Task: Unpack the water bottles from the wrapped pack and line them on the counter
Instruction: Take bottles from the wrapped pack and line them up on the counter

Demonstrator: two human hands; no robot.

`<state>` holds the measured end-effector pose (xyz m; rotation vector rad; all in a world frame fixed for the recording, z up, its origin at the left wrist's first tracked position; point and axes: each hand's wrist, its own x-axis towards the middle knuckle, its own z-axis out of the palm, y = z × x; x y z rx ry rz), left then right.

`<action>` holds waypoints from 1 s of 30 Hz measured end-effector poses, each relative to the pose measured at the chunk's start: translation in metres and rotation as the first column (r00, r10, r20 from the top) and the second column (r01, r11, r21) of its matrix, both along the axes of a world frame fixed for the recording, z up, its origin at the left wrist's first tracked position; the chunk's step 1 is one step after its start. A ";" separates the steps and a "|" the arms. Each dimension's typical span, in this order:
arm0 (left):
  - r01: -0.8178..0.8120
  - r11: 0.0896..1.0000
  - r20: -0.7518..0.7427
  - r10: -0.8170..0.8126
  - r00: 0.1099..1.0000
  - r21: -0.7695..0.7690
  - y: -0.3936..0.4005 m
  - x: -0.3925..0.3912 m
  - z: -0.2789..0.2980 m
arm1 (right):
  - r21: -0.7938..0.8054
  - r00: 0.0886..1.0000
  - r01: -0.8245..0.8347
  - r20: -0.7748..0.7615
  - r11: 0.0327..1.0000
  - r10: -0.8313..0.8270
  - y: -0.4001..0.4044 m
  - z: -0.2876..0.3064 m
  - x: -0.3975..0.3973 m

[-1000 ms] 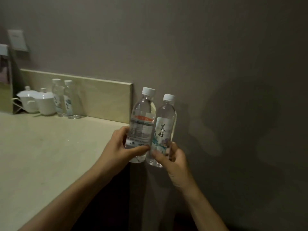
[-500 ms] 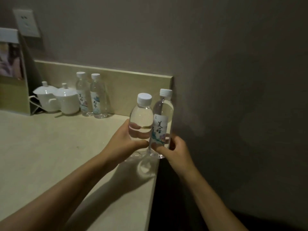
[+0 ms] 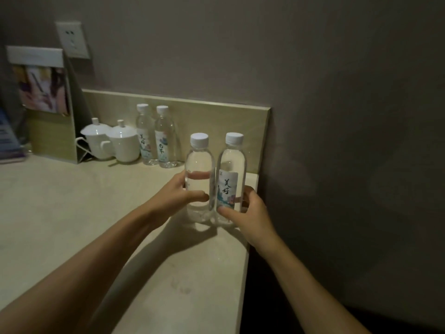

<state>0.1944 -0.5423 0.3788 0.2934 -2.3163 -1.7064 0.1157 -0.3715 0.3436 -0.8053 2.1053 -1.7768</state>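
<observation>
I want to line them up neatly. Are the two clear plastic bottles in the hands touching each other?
Touching. The head view shows the clear plastic bottle with the plain side pressed against the clear plastic bottle with the painted label, no gap between.

Legible text appears on bottle labels only. The right-hand bottle of the near pair (image 3: 231,179), gripped by the right hand (image 3: 250,210), carries a white label with two dark Chinese characters set vertically, reading 美好, above a coloured illustration. Of the two bottles at the backsplash, the left one (image 3: 144,136) bears what seems the same two characters, blurred. The right one (image 3: 165,138) shows two green characters, not readable. The standing card (image 3: 41,90) is too blurred to read.
</observation>
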 end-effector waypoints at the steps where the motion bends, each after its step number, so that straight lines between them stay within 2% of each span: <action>1: -0.004 1.000 -0.006 0.004 1.000 -0.011 0.000 0.000 0.000 | 0.008 1.000 0.002 -0.013 1.000 -0.002 -0.002 0.001 0.001; 4: -0.080 0.995 -0.068 0.076 0.995 -0.058 -0.004 -0.002 -0.002 | 0.028 1.000 0.001 -0.016 1.000 0.000 -0.005 0.003 0.002; 7: -0.096 0.995 -0.103 0.093 0.990 -0.024 -0.017 -0.005 -0.004 | 0.062 0.999 0.012 -0.036 0.998 -0.010 -0.009 0.004 0.000; 10: -0.055 0.998 -0.112 0.052 0.992 -0.024 -0.033 -0.004 -0.005 | 0.118 0.996 0.045 -0.079 0.992 -0.035 -0.021 0.003 -0.002; 19: 0.085 0.958 -0.103 -0.117 0.988 -0.273 -0.102 -0.020 -0.004 | 0.223 0.965 0.209 -0.208 0.952 -0.163 -0.084 0.007 -0.006; 26: 0.260 0.913 -0.033 -0.284 0.958 -0.314 -0.145 -0.033 -0.003 | 0.240 0.948 0.303 -0.172 0.922 -0.267 -0.121 0.014 0.002; 30: 0.089 0.908 -0.174 -0.173 0.970 -0.409 -0.142 -0.037 -0.014 | 0.228 0.924 0.376 -0.157 0.898 -0.348 -0.129 0.017 0.008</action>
